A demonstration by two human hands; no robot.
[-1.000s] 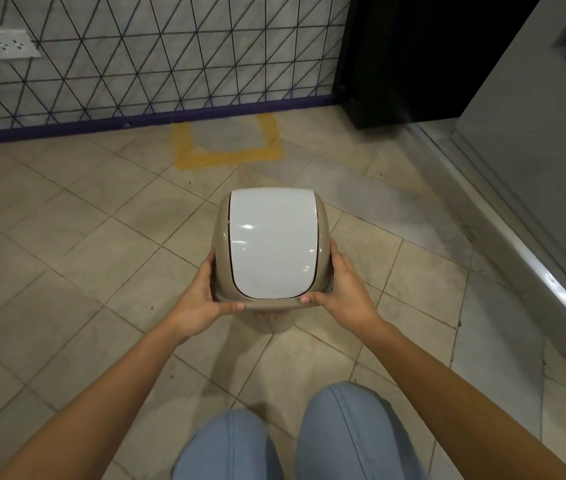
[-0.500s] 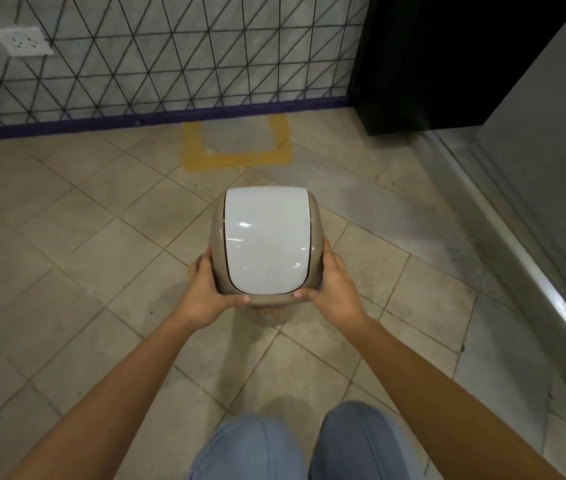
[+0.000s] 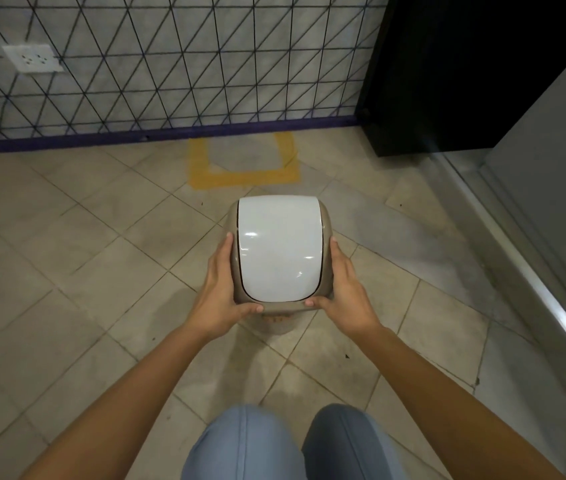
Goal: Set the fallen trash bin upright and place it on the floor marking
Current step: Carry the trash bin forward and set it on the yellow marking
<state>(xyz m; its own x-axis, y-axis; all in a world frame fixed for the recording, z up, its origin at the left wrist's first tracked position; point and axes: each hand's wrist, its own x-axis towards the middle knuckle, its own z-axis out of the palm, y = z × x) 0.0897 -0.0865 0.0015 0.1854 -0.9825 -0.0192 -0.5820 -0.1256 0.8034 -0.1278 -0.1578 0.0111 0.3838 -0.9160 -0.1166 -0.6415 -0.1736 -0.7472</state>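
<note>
Both hands, the left hand (image 3: 218, 292) and right hand (image 3: 346, 292), are clasping the upright trash bin (image 3: 279, 252) between them, the yellow floor marking (image 3: 243, 174) lying beyond the fingertips.

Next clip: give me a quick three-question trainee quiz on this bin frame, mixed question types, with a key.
1. True or false: the trash bin already stands inside the yellow floor marking.
2. Which hands grip the bin? A) left only B) right only C) both
3. Fill in: the marking lies against the ____ with the triangle pattern.

Key: 1 false, it is short of the marking. 2 C, left hand and right hand clasp its sides. 3 wall.
</note>
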